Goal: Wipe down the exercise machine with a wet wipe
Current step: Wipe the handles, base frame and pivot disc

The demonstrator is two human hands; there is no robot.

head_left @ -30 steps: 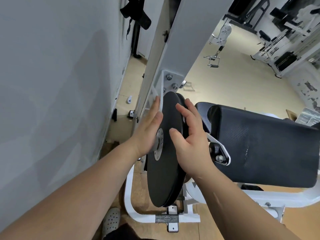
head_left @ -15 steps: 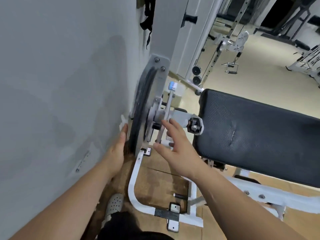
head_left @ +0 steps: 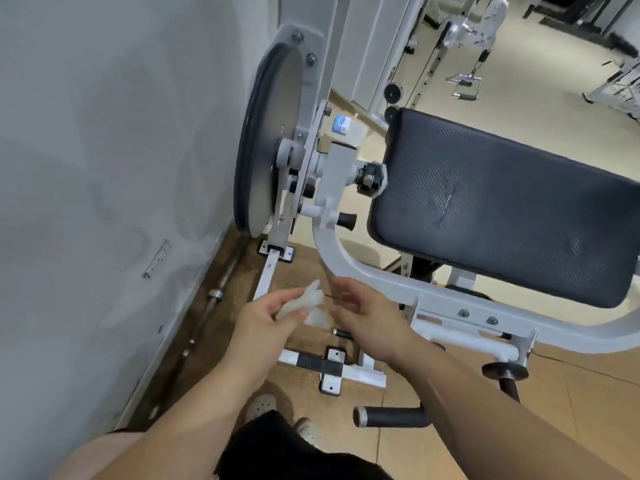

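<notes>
The wet wipe (head_left: 301, 301) is a crumpled, translucent white wad pinched in the fingers of my left hand (head_left: 263, 320), held low and near above the floor. The exercise machine (head_left: 349, 261) stands just beyond it. It has a white tube frame, a black textured pad (head_left: 502, 206) to the right, and a grey, dark-rimmed disc (head_left: 273, 140) standing upright by the left wall.

Left hand (head_left: 266, 320) and right hand (head_left: 370, 317) bare, forearms unsleeved; black shorts (head_left: 294, 452); pale perforated clog-type shoes (head_left: 261, 408) on both feet
</notes>
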